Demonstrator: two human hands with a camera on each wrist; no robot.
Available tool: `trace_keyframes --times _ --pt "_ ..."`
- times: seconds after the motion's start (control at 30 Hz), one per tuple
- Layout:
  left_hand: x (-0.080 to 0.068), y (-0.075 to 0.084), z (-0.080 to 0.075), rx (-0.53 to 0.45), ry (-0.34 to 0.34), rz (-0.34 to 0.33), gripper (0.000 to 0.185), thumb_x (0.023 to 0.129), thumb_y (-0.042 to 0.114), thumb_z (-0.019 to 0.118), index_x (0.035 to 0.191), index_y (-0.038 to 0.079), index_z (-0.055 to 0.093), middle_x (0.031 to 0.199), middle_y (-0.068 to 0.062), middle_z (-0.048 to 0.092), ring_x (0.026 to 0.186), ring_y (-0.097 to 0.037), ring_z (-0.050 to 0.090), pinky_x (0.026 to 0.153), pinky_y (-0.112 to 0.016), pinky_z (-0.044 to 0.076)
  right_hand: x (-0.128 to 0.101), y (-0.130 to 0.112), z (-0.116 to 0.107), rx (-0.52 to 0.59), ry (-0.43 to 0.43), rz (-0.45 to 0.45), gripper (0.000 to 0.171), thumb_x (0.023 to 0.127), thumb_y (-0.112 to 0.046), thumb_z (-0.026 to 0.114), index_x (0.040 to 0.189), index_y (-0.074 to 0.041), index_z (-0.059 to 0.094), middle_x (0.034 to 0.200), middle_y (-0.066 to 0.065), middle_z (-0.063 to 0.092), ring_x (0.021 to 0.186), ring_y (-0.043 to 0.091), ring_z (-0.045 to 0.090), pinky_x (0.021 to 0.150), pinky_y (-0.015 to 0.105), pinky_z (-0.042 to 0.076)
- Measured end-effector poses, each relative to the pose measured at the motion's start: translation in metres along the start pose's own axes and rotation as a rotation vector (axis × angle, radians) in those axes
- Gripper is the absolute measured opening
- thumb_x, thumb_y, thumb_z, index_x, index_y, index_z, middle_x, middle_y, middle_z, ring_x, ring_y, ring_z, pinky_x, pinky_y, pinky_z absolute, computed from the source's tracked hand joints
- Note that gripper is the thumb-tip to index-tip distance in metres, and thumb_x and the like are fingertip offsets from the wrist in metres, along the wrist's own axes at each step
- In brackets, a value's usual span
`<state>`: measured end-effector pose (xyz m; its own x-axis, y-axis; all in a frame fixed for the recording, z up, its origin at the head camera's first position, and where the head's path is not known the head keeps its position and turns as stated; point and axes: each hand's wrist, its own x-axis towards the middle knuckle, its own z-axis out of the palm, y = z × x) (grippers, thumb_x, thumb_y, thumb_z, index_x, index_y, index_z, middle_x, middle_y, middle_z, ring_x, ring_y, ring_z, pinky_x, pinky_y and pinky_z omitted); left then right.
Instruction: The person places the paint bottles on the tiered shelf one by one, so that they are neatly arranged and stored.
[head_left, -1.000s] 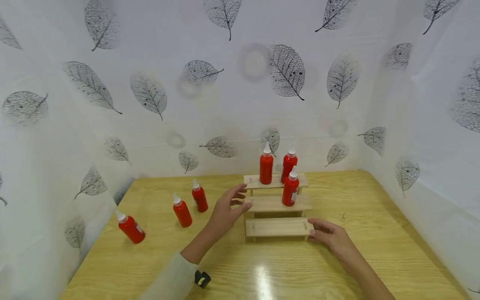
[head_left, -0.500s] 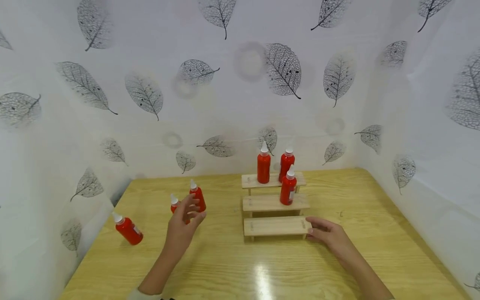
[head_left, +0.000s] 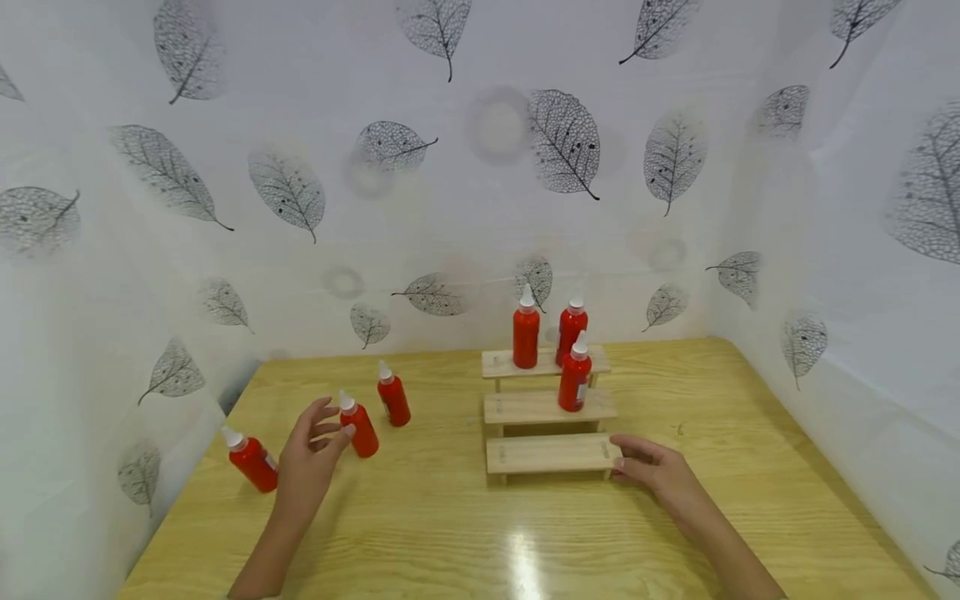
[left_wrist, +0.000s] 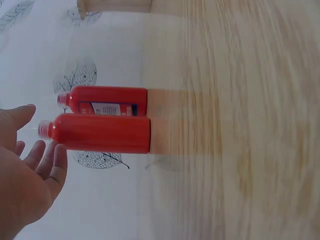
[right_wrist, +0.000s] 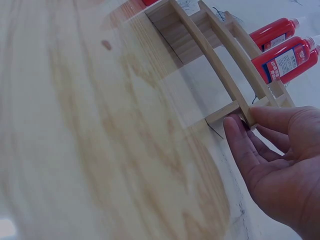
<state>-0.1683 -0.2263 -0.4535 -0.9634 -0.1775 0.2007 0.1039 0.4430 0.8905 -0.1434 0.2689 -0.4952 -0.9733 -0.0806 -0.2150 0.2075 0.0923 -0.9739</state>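
My left hand (head_left: 307,454) is at a red squeeze bottle (head_left: 362,432) with a white pointed cap, standing on the table. Thumb and fingers are spread to either side of its upper part; the left wrist view shows a gap between them near the neck of the bottle (left_wrist: 102,133). My right hand (head_left: 663,477) pinches the right end of the lowest step of a three-tier wooden stand (head_left: 551,452), thumb and fingers on the board's end in the right wrist view. Two red bottles occupy the top tier, and another bottle (head_left: 575,379) stands on the middle one.
Right of the left hand's bottle stands another red bottle (head_left: 394,397); a further one (head_left: 255,463) is to the hand's left, partly behind it. Leaf-patterned white sheeting (head_left: 465,208) encloses the wooden table (head_left: 435,533) at the back and sides.
My left hand has moved left from beside the stand, passing in front of the two nearer bottles, to the middle one of the loose bottles. The right hand keeps its hold on the stand.
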Motion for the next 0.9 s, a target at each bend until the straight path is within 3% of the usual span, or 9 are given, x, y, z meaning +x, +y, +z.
trace_keyframes --times 0.37,0.67,0.9 --pt "0.014 -0.013 0.005 0.042 -0.058 -0.022 0.06 0.098 0.037 0.066 0.15 0.016 0.045 0.147 -0.006 0.05 0.121 -0.021 0.05 0.085 -0.006 0.042 0.0 0.001 0.001 0.004 0.009 0.002 0.058 0.097 -0.016 0.067 0.146 0.005 0.046 0.138 0.024 0.053 0.106 0.023 0.068 0.093 0.032 0.058" --pt "0.019 -0.012 0.007 0.028 -0.118 -0.084 0.059 0.099 0.025 0.066 0.152 0.018 0.04 0.152 -0.012 0.047 0.134 -0.031 0.049 0.086 -0.001 0.039 -0.002 0.0 0.0 0.009 0.006 -0.004 0.058 0.097 -0.016 0.067 0.147 0.006 0.045 0.14 0.025 0.053 0.106 0.023 0.069 0.092 0.032 0.059" --pt "0.02 -0.014 0.01 0.001 -0.09 -0.067 0.06 0.098 0.012 0.066 0.152 0.014 0.04 0.147 -0.017 0.05 0.133 -0.033 0.051 0.087 0.003 0.04 -0.001 0.001 0.0 0.012 -0.002 -0.01 0.058 0.097 -0.016 0.067 0.146 0.006 0.045 0.136 0.024 0.054 0.105 0.023 0.069 0.092 0.032 0.059"
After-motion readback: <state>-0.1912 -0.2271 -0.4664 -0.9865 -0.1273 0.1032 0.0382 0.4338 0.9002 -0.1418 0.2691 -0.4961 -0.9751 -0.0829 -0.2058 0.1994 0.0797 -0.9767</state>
